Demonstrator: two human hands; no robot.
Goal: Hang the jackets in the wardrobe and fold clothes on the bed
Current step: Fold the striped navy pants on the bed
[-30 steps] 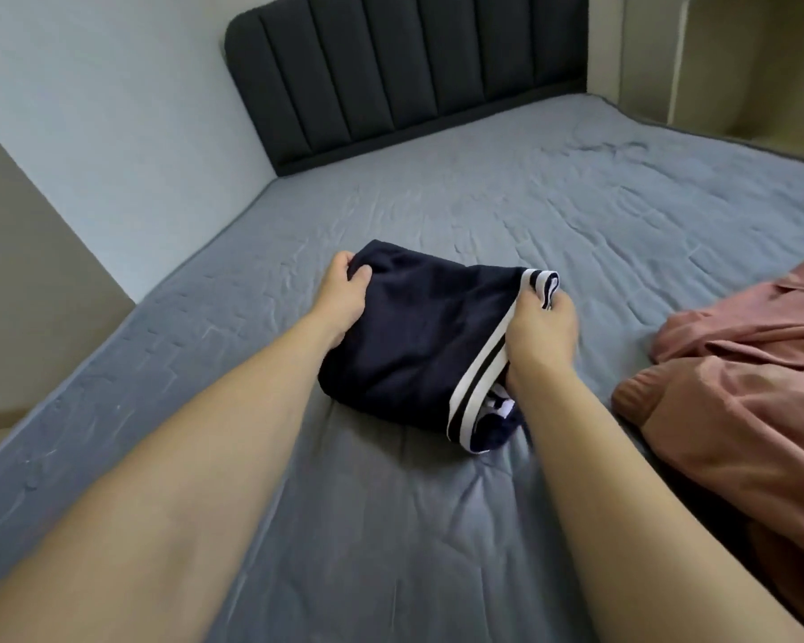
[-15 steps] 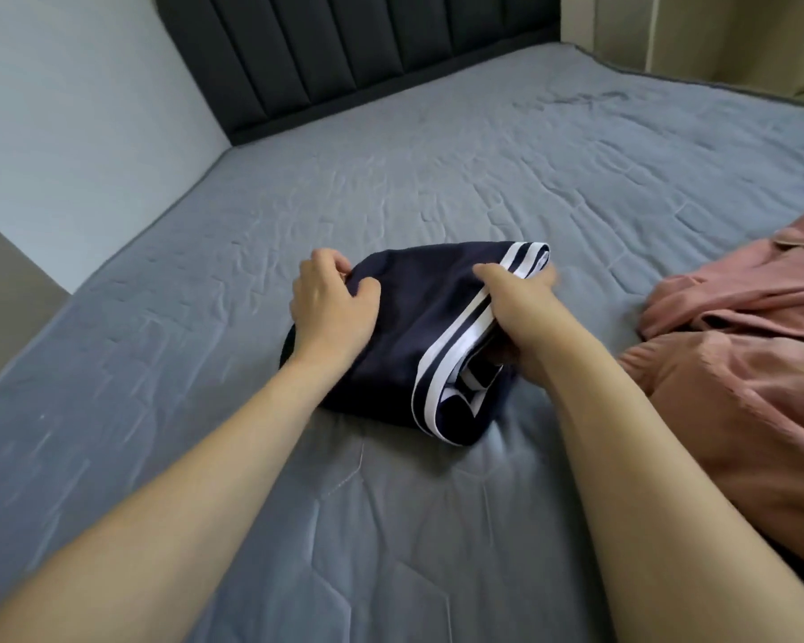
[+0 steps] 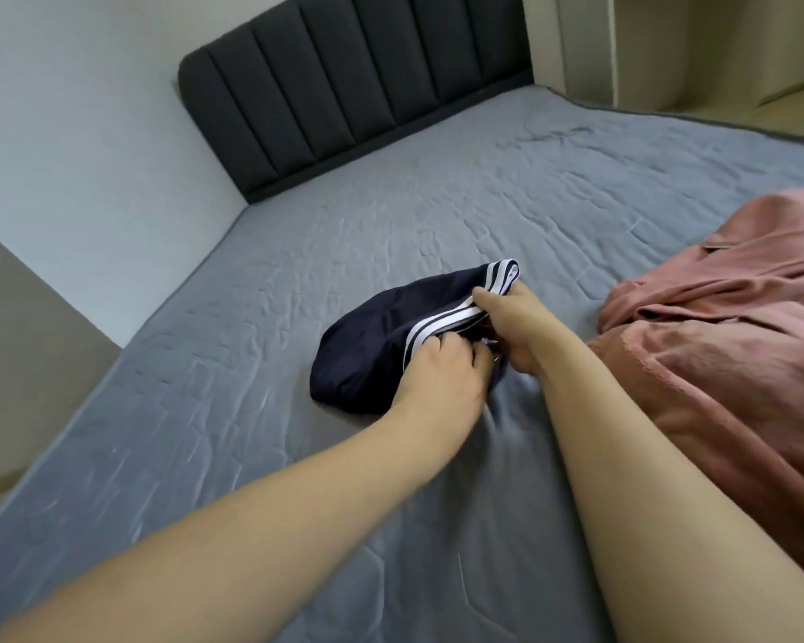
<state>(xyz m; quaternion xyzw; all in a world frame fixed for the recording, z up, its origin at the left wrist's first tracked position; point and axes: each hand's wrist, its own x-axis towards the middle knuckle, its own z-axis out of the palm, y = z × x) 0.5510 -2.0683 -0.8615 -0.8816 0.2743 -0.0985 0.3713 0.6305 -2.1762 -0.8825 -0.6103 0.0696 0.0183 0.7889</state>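
A folded navy garment (image 3: 367, 336) with white stripes along one edge lies in the middle of the grey bed (image 3: 298, 252). My left hand (image 3: 442, 368) grips its near right corner at the striped band, fingers curled into the cloth. My right hand (image 3: 514, 317) pinches the striped edge just beyond, thumb on top of the band. The two hands touch each other over the garment's right side and hide that corner.
A crumpled pink garment (image 3: 725, 327) lies on the bed at the right, close to my right forearm. A dark padded headboard (image 3: 353, 81) stands at the far end. A white wall (image 3: 89, 155) runs along the bed's left side, and beige furniture (image 3: 715, 48) stands at the far right.
My left hand has moved from the garment's left edge across to its right corner beside my right hand. The garment now looks more bunched at the striped side.
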